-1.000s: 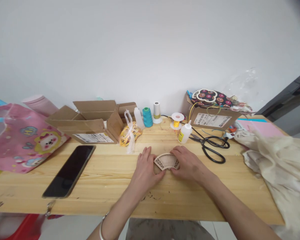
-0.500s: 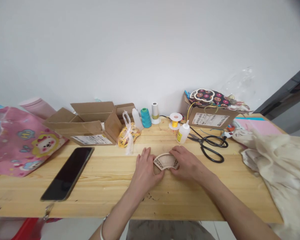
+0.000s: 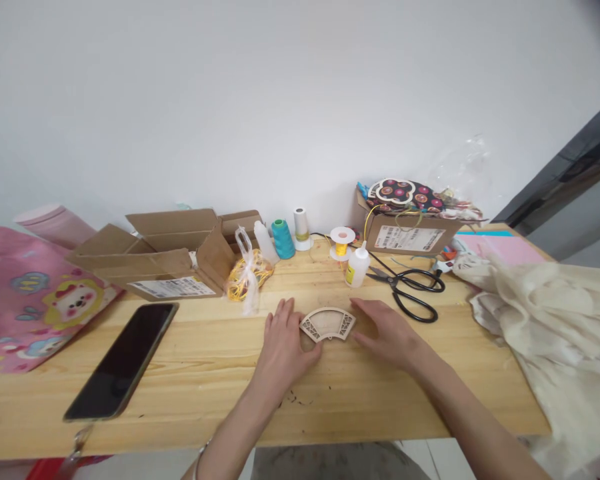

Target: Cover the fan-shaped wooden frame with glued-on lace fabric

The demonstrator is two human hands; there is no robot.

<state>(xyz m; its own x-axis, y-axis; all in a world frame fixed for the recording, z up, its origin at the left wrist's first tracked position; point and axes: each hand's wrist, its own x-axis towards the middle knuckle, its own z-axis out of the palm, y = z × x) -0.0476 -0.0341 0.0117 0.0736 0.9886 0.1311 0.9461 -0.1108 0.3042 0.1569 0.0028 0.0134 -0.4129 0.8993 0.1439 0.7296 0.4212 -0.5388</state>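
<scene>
A small fan-shaped wooden frame (image 3: 347,325), with lattice cut-outs at both ends and a tiny loop on its lower edge, lies flat on the wooden table (image 3: 200,380). My left hand (image 3: 286,343) holds its left end between thumb and index finger. Just off the frame's right end is my right hand (image 3: 387,332), thumb and fingers apart and nothing between them. Behind the frame stands a white glue bottle (image 3: 357,268) with a pointed nozzle. Black-handled scissors (image 3: 405,288) lie beyond my right hand.
At the left are a phone (image 3: 125,360), a pink bag (image 3: 45,307) and an open cardboard box (image 3: 160,270). Teal thread (image 3: 283,240), a white spool (image 3: 342,237) and yellow cord (image 3: 237,280) line the back. A filled box (image 3: 410,239) and cream cloth (image 3: 545,327) are at right.
My right hand has let go of the frame's right end and moved slightly right, its fingers spreading. The left hand stays at the left end. The whole view has shifted a little.
</scene>
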